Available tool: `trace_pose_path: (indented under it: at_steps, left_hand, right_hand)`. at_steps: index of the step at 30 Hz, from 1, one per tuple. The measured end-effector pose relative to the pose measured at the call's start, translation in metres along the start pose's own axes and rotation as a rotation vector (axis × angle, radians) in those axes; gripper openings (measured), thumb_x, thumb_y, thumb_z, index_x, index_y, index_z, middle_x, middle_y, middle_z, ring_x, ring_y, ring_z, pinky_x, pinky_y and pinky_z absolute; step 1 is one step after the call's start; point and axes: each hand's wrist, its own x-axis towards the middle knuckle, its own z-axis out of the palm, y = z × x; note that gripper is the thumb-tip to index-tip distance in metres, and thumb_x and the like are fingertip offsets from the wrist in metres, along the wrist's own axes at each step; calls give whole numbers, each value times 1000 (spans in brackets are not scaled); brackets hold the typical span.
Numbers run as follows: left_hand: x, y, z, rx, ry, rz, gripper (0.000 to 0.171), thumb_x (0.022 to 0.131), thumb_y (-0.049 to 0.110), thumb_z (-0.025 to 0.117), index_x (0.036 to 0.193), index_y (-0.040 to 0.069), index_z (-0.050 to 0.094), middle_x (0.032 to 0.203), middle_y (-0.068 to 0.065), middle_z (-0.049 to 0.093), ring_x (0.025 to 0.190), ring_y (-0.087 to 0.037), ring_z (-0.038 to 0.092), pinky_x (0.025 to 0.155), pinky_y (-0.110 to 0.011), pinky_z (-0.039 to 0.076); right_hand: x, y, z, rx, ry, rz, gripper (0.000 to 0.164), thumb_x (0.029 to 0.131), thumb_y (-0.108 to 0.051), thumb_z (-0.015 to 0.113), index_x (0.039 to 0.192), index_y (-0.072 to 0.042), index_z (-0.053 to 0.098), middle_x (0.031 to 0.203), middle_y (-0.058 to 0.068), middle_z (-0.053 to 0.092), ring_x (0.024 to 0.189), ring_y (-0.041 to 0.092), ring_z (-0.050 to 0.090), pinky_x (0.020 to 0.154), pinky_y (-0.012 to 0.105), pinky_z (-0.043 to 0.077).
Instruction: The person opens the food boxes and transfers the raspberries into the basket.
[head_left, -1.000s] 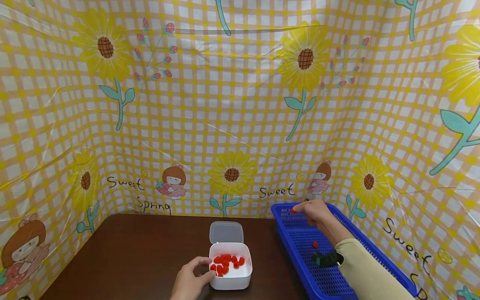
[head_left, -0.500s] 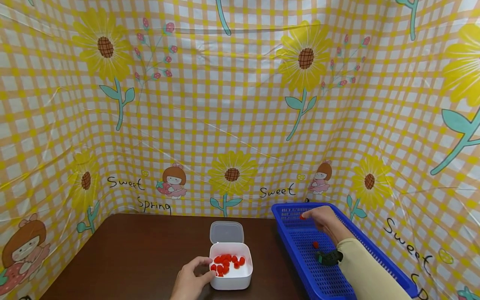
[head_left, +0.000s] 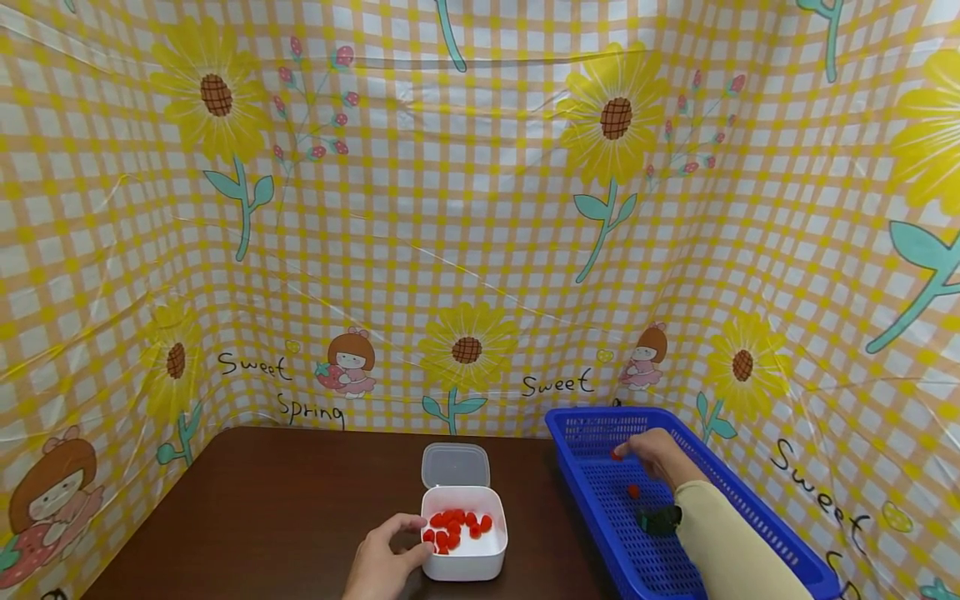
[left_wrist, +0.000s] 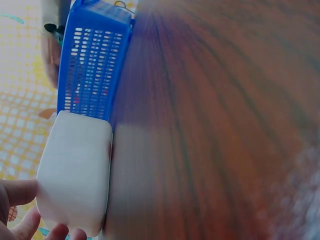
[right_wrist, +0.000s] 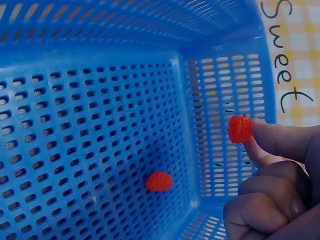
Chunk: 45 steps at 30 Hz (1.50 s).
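My right hand (head_left: 662,458) pinches a red raspberry (right_wrist: 240,129) between thumb and index finger, inside the far part of a blue plastic basket (head_left: 589,525). The other fingers of that hand are curled in. Another raspberry (right_wrist: 160,181) lies on the basket's perforated floor. Left of the basket stands a small white box (head_left: 465,569) with several raspberries in it, mostly toward its left and back. At the box's left side my left hand (head_left: 381,553) holds it, thumb and index finger at the rim. The left wrist view has its fingertips along the white wall (left_wrist: 75,170).
A grey translucent lid (head_left: 454,466) lies folded back behind the box. The dark wooden table (head_left: 285,508) runs back to a yellow checked cloth (head_left: 480,208) hung on several sides. The basket stands close to the cloth on the right.
With its raspberry, my right hand has come down and slightly right, from the basket's far rim to over its floor. The left hand and the box keep their places.
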Motion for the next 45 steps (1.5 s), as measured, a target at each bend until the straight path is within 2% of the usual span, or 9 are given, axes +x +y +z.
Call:
trace_pose_path:
  at_steps: [9,15,20,26,29,32,34,36,45]
  left_hand:
    - [0,1,2,-19,-6,-29,31,85,22,79,113,10,70,106,-6,70,75,-17,56,64,-33,47]
    - [0,0,1,-12,-4,-38,31,85,22,79,113,11,70,106,-6,70,76,-18,56,65,-33,47]
    - [0,0,2,-13,-1,-37,31,85,21,79,113,11,70,105,-6,69,75,-17,56,64,-33,46]
    - [0,1,2,-18,2,-32,32,84,22,79,113,11,70,106,-6,69,73,-16,56,63,-33,45]
    - [0,1,1,-21,0,-29,32,84,22,79,113,11,70,106,-6,69,73,-16,56,63,-33,45]
    - [0,0,1,-24,-4,-20,32,85,21,79,113,10,70,106,-6,70,73,-16,57,63,-33,46]
    - [0,-1,1,-24,-9,-21,32,85,21,79,113,10,70,105,-6,70,73,-16,57,63,-33,46]
    - [0,-1,1,-23,-10,-23,31,84,21,79,112,10,70,105,-7,70,73,-17,57,63,-33,46]
    - [0,-1,2,-15,-11,-36,31,85,21,78,113,11,70,107,-6,69,75,-18,56,64,-33,46]
  right_hand:
    - [3,8,0,31,2,20,23,89,-9,69,75,-7,50,53,-8,26,45,7,27,46,24,31]
    - [5,7,0,-7,1,-1,29,88,-12,69,69,-9,47,49,-8,26,43,7,26,45,25,30]
    - [-3,-3,0,-29,7,-53,39,88,-14,69,65,-13,38,48,-9,24,42,7,23,43,24,28]
    - [-18,-22,4,35,-4,-108,46,87,-14,72,64,-18,32,52,-9,23,44,7,23,44,25,28]
    - [-25,-32,7,44,-19,-152,42,86,-16,73,62,-17,38,52,-9,23,44,7,22,44,25,28]
    - [-32,-42,11,65,-42,-196,17,87,-18,73,77,-6,66,51,-9,24,44,8,22,44,26,27]
    - [-37,-48,15,80,-59,-227,26,87,-19,74,101,3,73,50,-10,25,43,7,22,44,25,27]
    - [-43,-54,19,103,-82,-252,40,87,-19,74,117,6,70,49,-10,26,43,6,22,44,24,26]
    - [-65,-80,45,198,-176,-289,39,88,-17,74,116,9,69,49,-11,26,43,5,19,42,22,23]
